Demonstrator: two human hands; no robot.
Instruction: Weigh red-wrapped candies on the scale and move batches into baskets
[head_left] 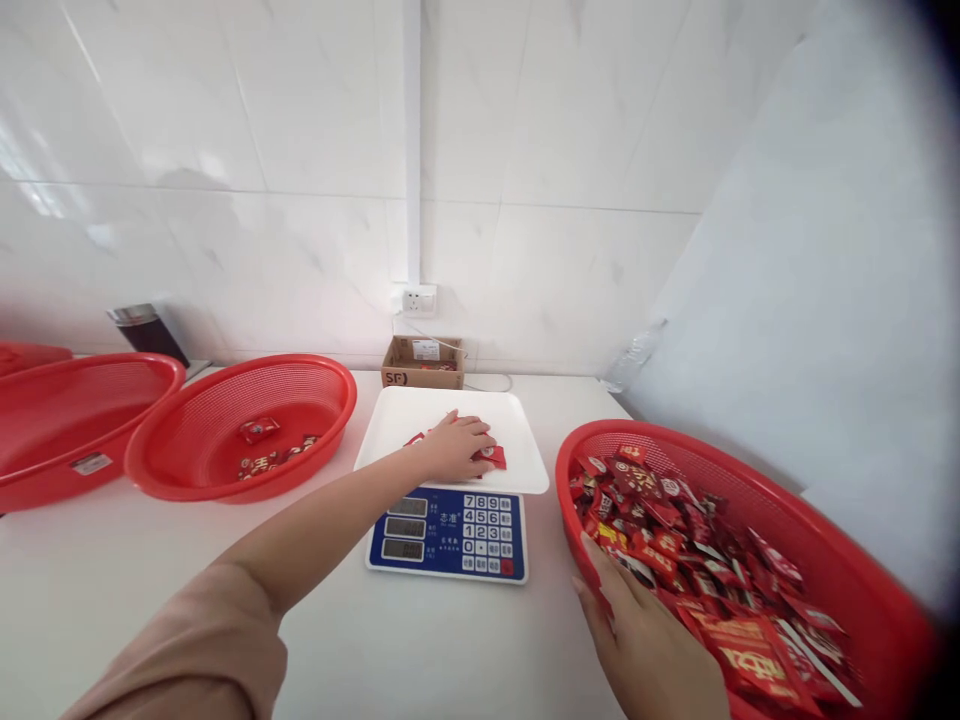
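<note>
My left hand [456, 447] reaches across the white tray [390, 425] of a weighing scale [450, 535] and lies over a few red candy packets [493, 458], fingers curled on them. My right hand [649, 650] rests at the near rim of a red basket [847, 560] full of red packets [675, 540], its fingers down among them; whether it holds any is hidden.
Left of the scale stand two more red baskets, the nearer basket [240, 400] holding a few packets [259, 430], the farther basket [75, 400] at the left edge. A small cardboard box [422, 362] sits by the tiled wall under a socket [416, 298]. A dark cup [146, 328] stands at back left.
</note>
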